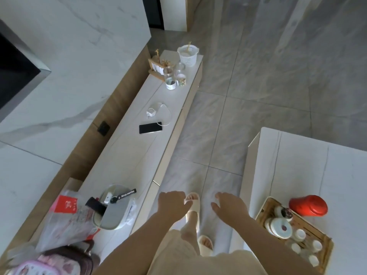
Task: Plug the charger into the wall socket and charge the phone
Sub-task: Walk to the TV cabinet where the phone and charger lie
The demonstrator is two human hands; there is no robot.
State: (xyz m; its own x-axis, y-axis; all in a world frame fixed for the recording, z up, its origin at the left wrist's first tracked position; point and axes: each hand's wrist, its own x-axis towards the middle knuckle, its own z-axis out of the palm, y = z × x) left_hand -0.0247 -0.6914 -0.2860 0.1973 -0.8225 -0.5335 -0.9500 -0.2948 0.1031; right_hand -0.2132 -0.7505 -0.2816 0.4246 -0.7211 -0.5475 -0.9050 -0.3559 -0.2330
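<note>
I see a long white worktop running along the marble wall, floor tiles beside it. A second white worktop sits to the right, carrying a wooden tea tray and a red tin. My left hand and right hand both hang over the floor, empty, fingers loosely spread, well apart from each other and from the task items. Near end of the long worktop: a plastic bag and a grey case. Black wall socket sits low on the wooden strip behind the worktop. Phone lies flat mid-worktop, screen dark. White charger lies just beyond it, its cable looping to the phone's end.
</note>
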